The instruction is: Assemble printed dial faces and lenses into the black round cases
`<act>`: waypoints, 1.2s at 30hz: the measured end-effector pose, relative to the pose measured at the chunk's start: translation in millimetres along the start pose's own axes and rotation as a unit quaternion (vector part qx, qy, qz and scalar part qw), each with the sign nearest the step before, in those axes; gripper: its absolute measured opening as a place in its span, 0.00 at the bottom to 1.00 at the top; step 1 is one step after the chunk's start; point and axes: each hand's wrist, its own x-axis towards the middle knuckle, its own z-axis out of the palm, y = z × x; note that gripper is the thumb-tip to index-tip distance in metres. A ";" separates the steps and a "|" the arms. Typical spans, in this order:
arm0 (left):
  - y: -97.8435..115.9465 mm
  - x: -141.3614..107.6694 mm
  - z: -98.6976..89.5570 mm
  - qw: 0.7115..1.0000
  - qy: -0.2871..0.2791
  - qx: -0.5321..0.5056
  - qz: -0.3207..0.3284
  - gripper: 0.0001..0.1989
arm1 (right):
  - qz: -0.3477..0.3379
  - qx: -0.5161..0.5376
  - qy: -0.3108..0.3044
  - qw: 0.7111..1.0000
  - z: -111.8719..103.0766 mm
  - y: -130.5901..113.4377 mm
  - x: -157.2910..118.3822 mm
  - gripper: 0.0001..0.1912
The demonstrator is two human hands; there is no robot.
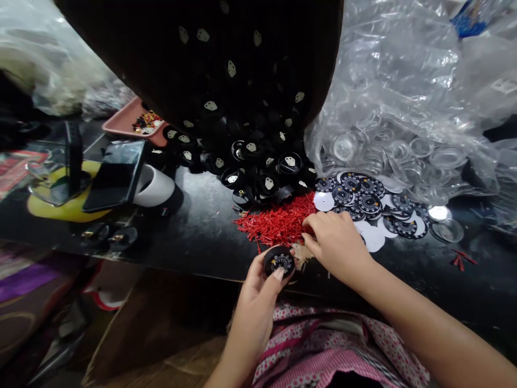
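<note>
My left hand point(262, 285) holds a round black gauge housing point(273, 257) with a printed dial inside, its thumb resting on the dial's lower edge. At the right edge of a pile of small red pointers point(278, 220), my right hand point(335, 240) has its fingers bent down; whether a pointer is between its fingertips is too small to tell. Black housings point(269, 183) with pale plates lie heaped behind the red pile. Printed black-and-white dials point(368, 203) are spread just beyond my right hand.
Clear plastic rings point(399, 153) spill from a plastic bag point(388, 64) at the back right. Leftward are a phone point(115, 175), a white roll point(155, 186), a pink tray point(125, 119) and two black pieces near the front edge. Loose red pointers point(460, 260) lie far right.
</note>
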 end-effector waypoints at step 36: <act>-2.9 17.9 45.4 0.998 -0.046 -0.040 0.030 0.14 | 0.006 0.297 0.038 0.954 -25.4 -4.8 -29.2 0.08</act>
